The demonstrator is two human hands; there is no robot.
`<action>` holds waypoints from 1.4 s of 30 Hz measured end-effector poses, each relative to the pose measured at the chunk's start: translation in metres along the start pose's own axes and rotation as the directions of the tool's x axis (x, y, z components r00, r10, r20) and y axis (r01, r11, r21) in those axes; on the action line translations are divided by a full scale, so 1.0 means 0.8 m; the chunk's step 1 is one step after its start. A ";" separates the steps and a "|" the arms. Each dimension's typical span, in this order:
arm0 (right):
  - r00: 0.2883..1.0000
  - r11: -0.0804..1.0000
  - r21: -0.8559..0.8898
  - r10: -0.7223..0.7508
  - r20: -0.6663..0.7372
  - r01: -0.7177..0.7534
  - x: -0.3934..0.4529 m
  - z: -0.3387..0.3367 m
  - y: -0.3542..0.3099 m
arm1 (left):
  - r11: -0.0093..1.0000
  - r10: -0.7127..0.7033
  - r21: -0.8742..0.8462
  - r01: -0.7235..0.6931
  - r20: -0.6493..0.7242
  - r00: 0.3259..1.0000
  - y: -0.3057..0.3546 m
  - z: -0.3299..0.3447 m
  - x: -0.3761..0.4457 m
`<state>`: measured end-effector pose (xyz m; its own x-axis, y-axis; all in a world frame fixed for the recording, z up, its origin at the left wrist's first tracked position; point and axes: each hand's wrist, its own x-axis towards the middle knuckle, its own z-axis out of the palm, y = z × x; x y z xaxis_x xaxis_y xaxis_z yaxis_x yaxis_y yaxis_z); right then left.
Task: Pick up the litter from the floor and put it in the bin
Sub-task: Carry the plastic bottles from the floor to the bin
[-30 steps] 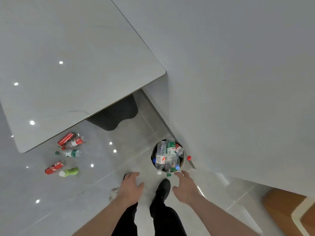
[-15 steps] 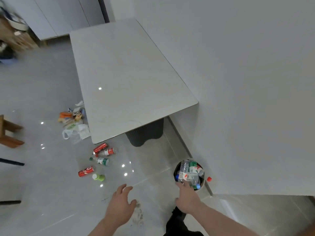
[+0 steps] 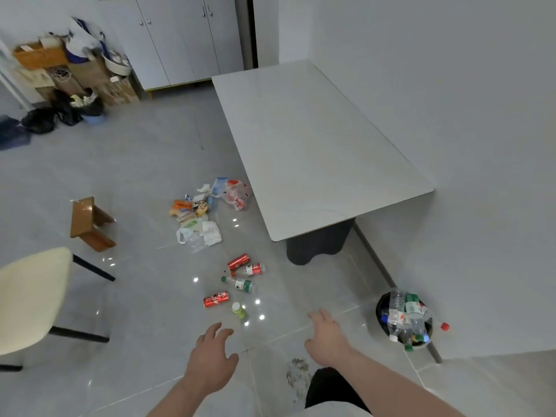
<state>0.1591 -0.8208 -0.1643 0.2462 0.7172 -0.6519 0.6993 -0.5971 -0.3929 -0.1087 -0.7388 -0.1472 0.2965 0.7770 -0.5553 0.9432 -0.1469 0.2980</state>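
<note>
Both hands have come away from the bin (image 3: 381,305) since a moment back, when the right one hovered at its rim, and the view has swung out over the room. Left hand (image 3: 210,358) and right hand (image 3: 326,337) hang over the tiles with fingers loosely spread, holding nothing.

Nearest is the green bottle (image 3: 239,310), just ahead of the left hand, with a red can (image 3: 216,299) just beside it. A little further lie a clear bottle with a green label (image 3: 240,285), a bottle with a red label (image 3: 253,269) and a second red can (image 3: 238,261), the last two touching or nearly so. Beyond them, by the table (image 3: 316,152), sits a heap of wrappers and plastic bags (image 3: 204,215).

To my eye, the sensible thing is one round item per hand, gripped across the middle (cans and bottles roll if nudged at an end), starting with the green bottle and the can next to it.

The bin, off to the right against the wall, is heaped above its rim with bottles, and a red cap (image 3: 445,326) lies on the floor beside it, so whatever goes in likely needs pressing down or it will slide off.
</note>
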 end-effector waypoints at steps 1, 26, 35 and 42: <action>1.000 1.000 -0.001 -0.005 0.003 0.005 0.001 0.005 -0.015 | 1.000 -0.001 -0.006 0.001 -0.005 1.000 -0.015 -0.011 0.005; 0.991 0.984 0.144 0.091 0.098 -0.105 0.267 0.036 -0.306 | 0.994 -0.042 0.104 0.027 0.149 0.988 -0.243 -0.265 0.270; 0.910 0.860 0.315 0.414 0.034 -0.402 0.324 0.091 -0.380 | 0.937 0.163 0.231 -0.263 0.378 0.911 -0.306 -0.323 0.460; 0.875 0.783 0.412 0.476 0.087 -0.467 0.368 0.140 -0.421 | 0.890 0.140 0.322 -0.322 0.479 0.867 -0.334 -0.316 0.571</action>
<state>-0.0790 -0.4486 -0.2968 0.4902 0.3122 -0.8137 0.1561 -0.9500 -0.2705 -0.2630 -0.1896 -0.2843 0.4611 0.3600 -0.8111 0.7925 -0.5782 0.1939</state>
